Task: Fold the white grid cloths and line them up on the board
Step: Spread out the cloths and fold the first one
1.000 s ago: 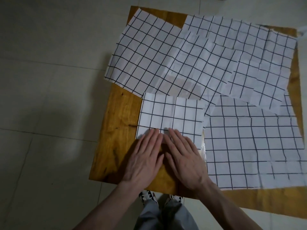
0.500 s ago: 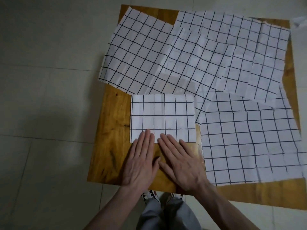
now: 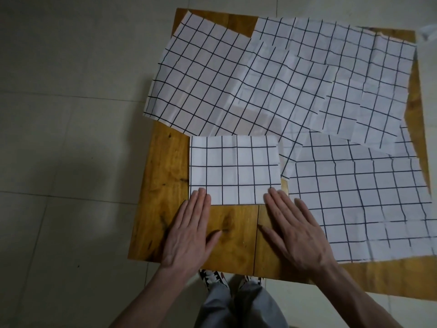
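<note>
I see one folded cloth (image 3: 234, 169), a small white rectangle with a black grid, lying flat on the near-left part of the wooden board (image 3: 163, 185). Its far edge lies along the unfolded cloth behind it; I cannot tell whether they overlap.

My left hand (image 3: 189, 233) lies flat and spread, palm down, grasping nothing; its fingertips (image 3: 201, 192) rest on the folded cloth's near-left corner, the rest of the hand on bare wood. My right hand (image 3: 298, 233) is likewise flat and loose, holding nothing, fingertips (image 3: 274, 192) touching the near-right corner, its outer fingers over the edge of the spread cloth beside it.

The board holds everything. I count four unfolded grid cloths: one at the far left (image 3: 201, 79), one overlapping it in the middle (image 3: 279, 95), one at the far right (image 3: 378, 67), and one on the near right (image 3: 359, 204). They overlap each other at skewed angles.

The board sits on a pale tiled floor (image 3: 59, 138). Below its near edge I see grey trouser legs (image 3: 236, 304) and two patterned shoes (image 3: 212, 278).
</note>
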Motion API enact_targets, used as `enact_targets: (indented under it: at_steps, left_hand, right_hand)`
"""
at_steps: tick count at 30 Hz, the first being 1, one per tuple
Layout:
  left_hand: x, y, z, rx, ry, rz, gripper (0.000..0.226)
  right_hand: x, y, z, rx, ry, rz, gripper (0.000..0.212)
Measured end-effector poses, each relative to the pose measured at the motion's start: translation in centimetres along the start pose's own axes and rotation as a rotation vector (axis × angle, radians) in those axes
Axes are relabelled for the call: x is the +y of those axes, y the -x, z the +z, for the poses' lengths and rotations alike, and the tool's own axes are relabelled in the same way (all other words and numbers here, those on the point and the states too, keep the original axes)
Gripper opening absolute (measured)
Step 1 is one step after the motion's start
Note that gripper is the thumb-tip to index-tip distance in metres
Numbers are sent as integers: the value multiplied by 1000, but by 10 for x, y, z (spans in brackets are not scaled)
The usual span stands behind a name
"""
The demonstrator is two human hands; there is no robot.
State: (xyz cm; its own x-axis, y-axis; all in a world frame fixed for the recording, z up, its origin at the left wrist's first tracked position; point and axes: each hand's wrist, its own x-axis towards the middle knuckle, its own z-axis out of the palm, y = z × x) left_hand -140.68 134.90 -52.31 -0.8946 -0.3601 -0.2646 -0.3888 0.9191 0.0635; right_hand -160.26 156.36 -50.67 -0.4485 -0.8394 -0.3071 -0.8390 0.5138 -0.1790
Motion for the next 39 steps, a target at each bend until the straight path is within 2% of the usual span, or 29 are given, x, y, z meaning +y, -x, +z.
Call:
enact_targets:
  at_steps: [7, 12, 14, 17, 20, 24, 28, 33, 39]
  left_hand:
    - [4, 1, 0, 4, 43, -33, 82]
    - [18, 2, 1, 45, 90, -93, 81]
    - [23, 3, 2, 57, 106, -117, 80]
    - [28, 4, 1, 76, 140, -105, 73]
    - [29, 3, 0, 73, 128, -80, 67]
    - [31, 2, -1, 68, 128, -93, 67]
    - [33, 2, -1, 75, 134, -96, 67]
    - [33, 3, 3, 72, 131, -97, 68]
    - [33, 3, 1, 54, 115, -101, 68]
  right_hand:
    - [-12, 1, 4, 28, -70, 59, 73]
    - [-29, -8, -3, 134, -231, 178, 54]
    - [-34, -16, -9, 198, -317, 259, 47]
    - [-39, -28, -21, 250, -337, 445, 54]
    - [-44, -40, -32, 227, -372, 606, 62]
    - [-47, -54, -44, 172, -417, 728, 61]
    - [-52, -62, -50, 152, -420, 758, 52]
    - [-47, -68, -50, 154, -610, 791, 52]
    - [-47, -66, -48, 317, -858, 722, 44]
